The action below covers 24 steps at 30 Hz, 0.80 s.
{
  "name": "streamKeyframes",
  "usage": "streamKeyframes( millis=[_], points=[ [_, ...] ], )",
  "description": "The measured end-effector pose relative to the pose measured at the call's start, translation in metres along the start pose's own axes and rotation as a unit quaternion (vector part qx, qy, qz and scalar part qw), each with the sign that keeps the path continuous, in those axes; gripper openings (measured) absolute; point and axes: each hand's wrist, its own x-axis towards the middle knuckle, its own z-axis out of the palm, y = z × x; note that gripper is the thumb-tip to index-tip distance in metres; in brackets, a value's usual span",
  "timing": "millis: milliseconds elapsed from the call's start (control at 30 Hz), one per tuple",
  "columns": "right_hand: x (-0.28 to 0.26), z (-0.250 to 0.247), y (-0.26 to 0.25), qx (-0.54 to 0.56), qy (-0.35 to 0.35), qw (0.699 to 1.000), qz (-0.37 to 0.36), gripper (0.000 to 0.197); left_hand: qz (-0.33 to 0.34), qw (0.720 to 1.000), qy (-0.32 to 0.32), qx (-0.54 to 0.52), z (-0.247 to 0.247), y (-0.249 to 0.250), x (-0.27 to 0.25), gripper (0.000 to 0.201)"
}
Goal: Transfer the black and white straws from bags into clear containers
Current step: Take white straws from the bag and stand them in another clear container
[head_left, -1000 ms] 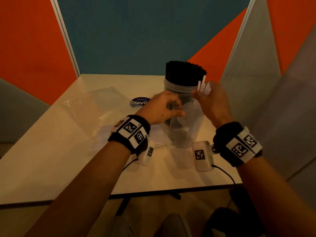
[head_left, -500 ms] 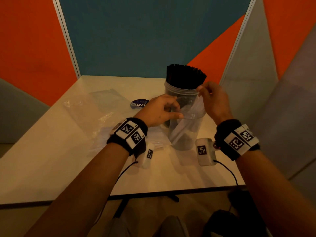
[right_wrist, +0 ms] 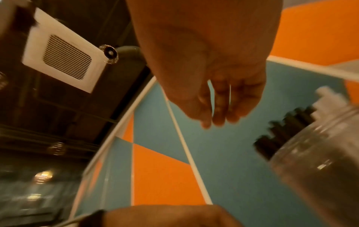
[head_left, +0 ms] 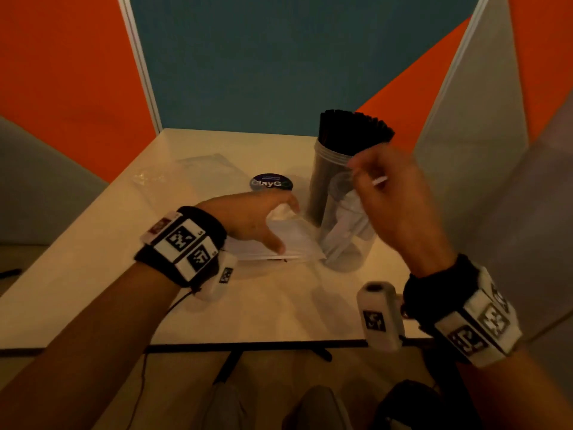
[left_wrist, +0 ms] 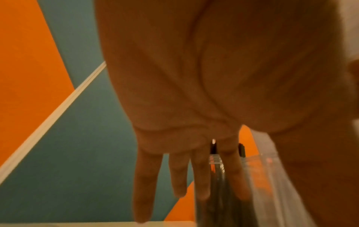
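The left hand point(head_left: 248, 218) has dropped from the near clear container point(head_left: 344, 231) to the bag of white straws point(head_left: 291, 240) on the pale table point(head_left: 93, 274), fingers straight. The right hand point(head_left: 393, 206), raised beside the far container of black straws point(head_left: 353, 131), shows one white straw point(head_left: 379, 180) at its blurred fingertips; the grip is unclear. Orange and teal panels point(head_left: 248, 57) enclose the booth.

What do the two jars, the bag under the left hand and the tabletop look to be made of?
Front jar: clear, glossy, likely plastic; white straws show through. Rear jar: same clear material with a ridged neck, packed with black straws. Bag: thin transparent plastic film, lying flat. Table: smooth cream surface, probably laminate.
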Motion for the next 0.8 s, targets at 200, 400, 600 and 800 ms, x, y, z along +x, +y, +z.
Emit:
streamKeyframes(
  millis=[200, 400, 600, 800],
  points=[
    [-0.036, 0.065, -0.045, -0.130, -0.389, 0.909, -0.078, 0.031, -0.075, 0.985, -0.146, 0.056, 0.004, -0.038, -0.021, 0.077],
    [-0.043, 0.133, -0.040, -0.200, -0.393, 0.883, -0.163, 0.035, -0.057, 0.995, -0.083, 0.010, -0.002, -0.039, -0.031, 0.043],
    [-0.040, 0.165, -0.039, -0.212, -0.395, 0.885, -0.127, 0.040, -0.059, 0.997, -0.046, -0.021, -0.004, -0.044, -0.036, 0.044],
    [-0.046, 0.165, -0.041, -0.232, -0.333, 0.900, -0.158, 0.036, -0.073, 0.995, -0.022, -0.065, -0.005, -0.045, -0.033, 0.046]
  ],
)
